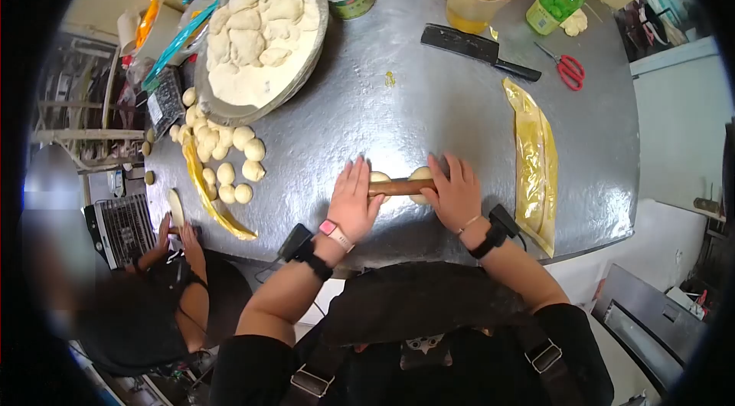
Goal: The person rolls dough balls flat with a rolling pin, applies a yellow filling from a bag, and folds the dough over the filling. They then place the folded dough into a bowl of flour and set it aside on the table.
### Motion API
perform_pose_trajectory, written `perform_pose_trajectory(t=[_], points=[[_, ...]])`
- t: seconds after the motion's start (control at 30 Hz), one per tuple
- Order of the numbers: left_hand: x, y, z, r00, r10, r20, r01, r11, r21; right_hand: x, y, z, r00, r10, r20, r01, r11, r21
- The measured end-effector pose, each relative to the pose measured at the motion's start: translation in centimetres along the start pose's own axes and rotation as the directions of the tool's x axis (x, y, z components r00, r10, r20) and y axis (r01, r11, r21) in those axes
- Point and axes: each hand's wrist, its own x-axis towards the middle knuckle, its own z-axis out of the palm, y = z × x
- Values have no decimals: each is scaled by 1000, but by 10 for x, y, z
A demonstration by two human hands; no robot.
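A brown wooden rolling pin [400,187] lies crosswise on the metal table in front of me. My left hand [355,195] rests flat over its left end, fingers stretched forward. Over the right end is my right hand [458,195], also open, its fingers spread and its thumb along the pin. Two pale dough pieces lie under the pin: the left dough piece [378,177] beside my left hand, the right dough piece [420,175] beside my right. The hands and pin partly cover both.
Left stand a flour-and-dough bowl [310,61] and several dough balls [226,173]. Yellow plastic wrap [534,168] lies right. Behind are a cleaver [463,43], red-handled scissors [570,71], a jug [468,4] and a green bottle [556,4]. A co-worker's hands [184,241] work at far left.
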Motion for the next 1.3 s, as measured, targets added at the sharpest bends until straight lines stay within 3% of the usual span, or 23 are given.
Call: perform_pose_trajectory(t=[0.07, 0.1, 0.13, 0.17, 0.23, 0.27, 0.3, 0.33, 0.37, 0.4, 0.43, 0.5, 0.57, 0.67, 0.8, 0.87, 0.9, 0.97, 1.0, 1.13, 1.23, 1.3], points=[[37, 4, 9, 995, -84, -54, 97, 947, 306, 27, 3, 15, 995, 93, -23, -96, 987, -130], [63, -1, 10, 991, -69, -116, 105, 934, 341, 52, 8, 21, 992, 129, 2, -127, 976, -179], [95, -8, 11, 981, -44, -189, 114, 920, 376, 79, 12, 28, 984, 156, -84, -170, 962, -213], [123, -17, 10, 975, -38, -218, 108, 942, 317, 107, 18, 31, 968, 164, -188, -208, 946, -247], [164, -32, 5, 959, -21, -282, 79, 978, 194, 131, 36, 28, 986, 154, -67, -158, 985, -63], [178, -34, -4, 990, 26, -136, -8, 991, 130, 148, 49, 24, 990, 137, -26, -136, 990, 26], [172, -35, -12, 997, 77, 32, -78, 996, 53, 141, 50, 14, 993, 105, 57, -110, 990, 90], [155, -35, -16, 970, 124, 210, -119, 992, -38, 123, 53, 16, 998, 45, 41, -49, 994, 99], [141, -36, -8, 973, 220, 64, -220, 975, -11, 109, 57, 18, 1000, -19, 21, 17, 994, 105], [140, -43, -1, 974, 225, 25, -225, 974, -14, 97, 62, 22, 997, -82, 6, 81, 991, 111], [131, -49, 7, 976, 218, 1, -218, 976, -23, 90, 70, 28, 997, -46, 61, 34, 981, 191], [117, -38, -2, 972, 220, -85, -226, 971, -80, 77, 59, 10, 996, -90, -17, 92, 965, 246], [78, -27, -17, 981, 178, -74, -181, 983, -37, 58, 41, -18, 988, -131, -87, 148, 960, 239], [20, -10, -3, 986, 162, -38, -163, 986, -38, 5, 30, -6, 983, -182, 15, 176, 965, 197], [48, -39, 16, 1000, -5, 20, 5, 1000, -9, 32, 32, 1, 994, -55, 100, 36, 983, 181], [92, -29, -1, 980, -118, 161, 129, 990, -62, 61, 32, 19, 999, 38, -18, -37, 998, 53], [77, -22, 6, 994, -98, 55, 96, 995, 39, 61, 28, 26, 994, 78, -72, -79, 997, -7], [54, -11, 26, 986, -23, -167, 65, 966, 250, 30, 16, 26, 992, 116, 57, -110, 989, -96], [34, -3, 21, 992, -130, -1, 128, 977, 169, 5, 9, 23, 981, 147, 128, -128, 981, -145], [-44, 19, 18, 994, -89, 60, 85, 994, 73, -65, -11, 15, 965, 44, 257, -46, 999, 1], [-71, 26, 12, 993, -42, 111, 35, 997, 66, -92, -11, -1, 913, -137, 385, 92, 987, 134], [-96, 27, 17, 994, -6, 105, 2, 999, 42, -90, 4, -6, 895, -235, 378, 68, 912, 405]])
